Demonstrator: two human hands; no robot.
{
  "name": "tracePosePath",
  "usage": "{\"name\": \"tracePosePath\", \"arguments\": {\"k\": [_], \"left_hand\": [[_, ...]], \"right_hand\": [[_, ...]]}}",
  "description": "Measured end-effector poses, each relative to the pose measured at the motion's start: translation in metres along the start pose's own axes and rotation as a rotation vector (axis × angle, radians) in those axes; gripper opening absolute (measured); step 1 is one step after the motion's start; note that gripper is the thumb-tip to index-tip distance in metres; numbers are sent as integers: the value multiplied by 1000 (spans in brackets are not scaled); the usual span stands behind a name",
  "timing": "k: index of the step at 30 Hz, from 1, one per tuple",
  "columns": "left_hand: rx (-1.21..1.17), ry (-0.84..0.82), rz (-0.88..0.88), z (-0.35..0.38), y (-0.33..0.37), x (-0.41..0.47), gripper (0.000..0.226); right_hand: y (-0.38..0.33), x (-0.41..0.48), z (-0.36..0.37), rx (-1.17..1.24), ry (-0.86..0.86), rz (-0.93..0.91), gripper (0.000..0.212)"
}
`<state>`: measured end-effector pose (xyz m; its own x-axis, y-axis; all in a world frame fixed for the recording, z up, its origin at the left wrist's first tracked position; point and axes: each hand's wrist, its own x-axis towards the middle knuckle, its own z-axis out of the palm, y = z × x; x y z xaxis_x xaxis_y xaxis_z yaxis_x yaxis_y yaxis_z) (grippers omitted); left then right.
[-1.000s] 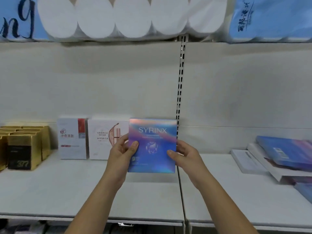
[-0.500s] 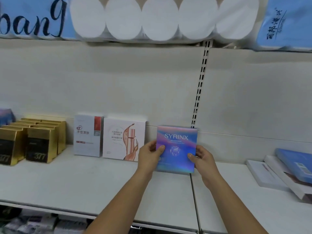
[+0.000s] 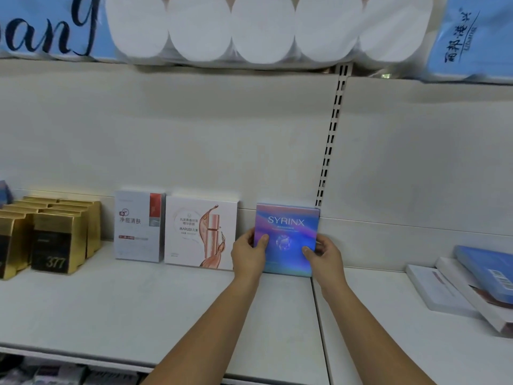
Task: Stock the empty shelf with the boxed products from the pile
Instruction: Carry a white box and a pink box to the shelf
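1. Task item: the SYRINX box [image 3: 288, 232] stands upright on the shelf [image 3: 111, 315], printed face to the front. It is close against the back panel [image 3: 194, 134], directly below the slotted upright [image 3: 330, 140].
2. Left hand [image 3: 248, 255]: it holds the box's left edge, at 9 o'clock of the box. The thumb is pressed on the front face and the other fingers curl behind, out of view.
3. Right hand [image 3: 323, 255]: it holds the right edge, at 3 o'clock of the box, in the same grip. Both hands sit on the lower half of the box and are equally near it.
4. Seating: the bottom edge appears level with the shelf surface. Whether it bears full weight cannot be told.
5. Governing relation: the MARUBI box [image 3: 194, 232] stands at 9 o'clock of the SYRINX box. The left hand occupies the gap between the two, so the row cannot close until that hand is out.
6. Judged next action: release both edges and draw the hands toward 6 o'clock. A light push toward 9 o'clock may then be applied. The box is thin and tall, so a snagged finger could tip it forward.
7. Remaining stock: the pile [image 3: 472, 287] of flat boxes lies at 3 o'clock, well apart, nearer the right hand.
8. Already placed: a white-and-red box [image 3: 136, 229] and gold boxes [image 3: 55, 240] stand farther toward 9 o'clock.
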<state>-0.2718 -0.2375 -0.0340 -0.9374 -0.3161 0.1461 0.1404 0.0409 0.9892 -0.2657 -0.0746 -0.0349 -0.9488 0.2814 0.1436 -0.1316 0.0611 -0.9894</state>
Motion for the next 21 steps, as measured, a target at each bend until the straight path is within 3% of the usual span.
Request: {"name": "tracePosePath", "arguments": {"k": [7,11,15,21], "left_hand": [[158,-40,72,-4,-2,-4,30],[306,-93,157,-7,11,-19,59],[261,-140,201,-14,36,-47,51],[189,-251,220,-42,41,-93,57]], "right_hand": [[0,-1,-8,-57,-12,-8,32],[-19,-10,-24,-122,47,-45,53],[-41,-36,-44,-70,-11,-80,55],[-55,-87,-70,-9,-143,-126,60]]}}
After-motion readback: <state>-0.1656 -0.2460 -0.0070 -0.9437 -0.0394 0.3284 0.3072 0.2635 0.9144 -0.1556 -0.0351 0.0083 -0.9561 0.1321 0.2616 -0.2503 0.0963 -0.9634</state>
